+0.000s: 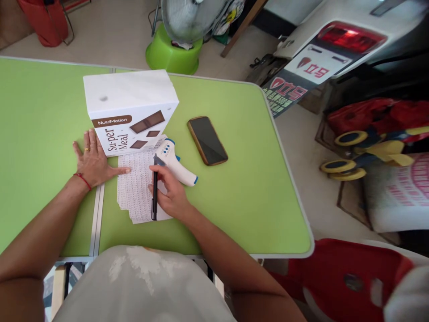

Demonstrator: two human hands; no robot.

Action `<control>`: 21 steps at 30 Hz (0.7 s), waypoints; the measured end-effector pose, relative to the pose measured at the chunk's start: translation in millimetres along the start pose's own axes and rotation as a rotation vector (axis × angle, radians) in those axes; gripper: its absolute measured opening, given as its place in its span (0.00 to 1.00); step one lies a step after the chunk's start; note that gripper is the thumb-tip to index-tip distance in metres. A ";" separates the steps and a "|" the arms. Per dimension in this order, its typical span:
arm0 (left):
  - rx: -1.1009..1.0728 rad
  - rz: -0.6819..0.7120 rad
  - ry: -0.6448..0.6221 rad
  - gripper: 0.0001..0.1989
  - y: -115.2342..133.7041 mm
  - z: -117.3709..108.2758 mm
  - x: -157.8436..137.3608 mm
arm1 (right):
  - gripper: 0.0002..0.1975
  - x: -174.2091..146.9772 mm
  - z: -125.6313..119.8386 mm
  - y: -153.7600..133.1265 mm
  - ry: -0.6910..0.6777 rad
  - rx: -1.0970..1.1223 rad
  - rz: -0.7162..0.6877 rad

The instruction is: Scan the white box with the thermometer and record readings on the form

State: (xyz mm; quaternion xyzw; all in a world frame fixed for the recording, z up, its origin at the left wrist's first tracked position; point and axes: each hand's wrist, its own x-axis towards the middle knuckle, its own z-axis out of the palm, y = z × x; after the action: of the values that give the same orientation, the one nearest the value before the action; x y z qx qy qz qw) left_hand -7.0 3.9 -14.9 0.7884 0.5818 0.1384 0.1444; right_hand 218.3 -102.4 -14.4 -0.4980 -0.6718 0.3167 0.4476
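My left hand (92, 163) lies flat with fingers spread on the table, its thumb over the left edge of the written sheets (134, 188). Its fingertips reach beside a white NutriMotion box (130, 103) that stands upright at the back of the papers. A black pen (154, 192) is gripped in my right hand (170, 192), which rests on the sheets' right side. Just beyond that hand lies a white and blue infrared thermometer (177, 165), partly over the papers. To the right of it, a smartphone (208, 141) in a brown case lies face up, its screen dark.
All this is on a green folding table (261, 201) with a pale rim and a seam near my left hand. Past its far edge stand a fan (187, 18) and a green stool (174, 53). A white electric scooter (335, 49) and a red chair (348, 277) are to the right.
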 end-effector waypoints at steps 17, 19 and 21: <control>-0.031 -0.007 0.016 0.36 -2.1 -3.5 1.2 | 0.08 2.0 9.8 5.4 0.109 0.143 0.293; -0.046 -0.006 0.024 0.36 -2.3 -2.8 1.6 | 0.06 2.2 10.2 5.5 0.111 0.143 0.304; -0.069 -0.012 0.050 0.39 -1.4 -3.0 2.0 | 0.06 2.2 10.6 6.4 0.114 0.147 0.304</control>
State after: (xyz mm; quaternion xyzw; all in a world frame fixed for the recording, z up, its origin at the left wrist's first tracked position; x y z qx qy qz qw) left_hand -8.8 6.4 -12.6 0.7756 0.5850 0.1770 0.1578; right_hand 210.9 -98.2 -23.6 -0.5770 -0.5373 0.4003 0.4670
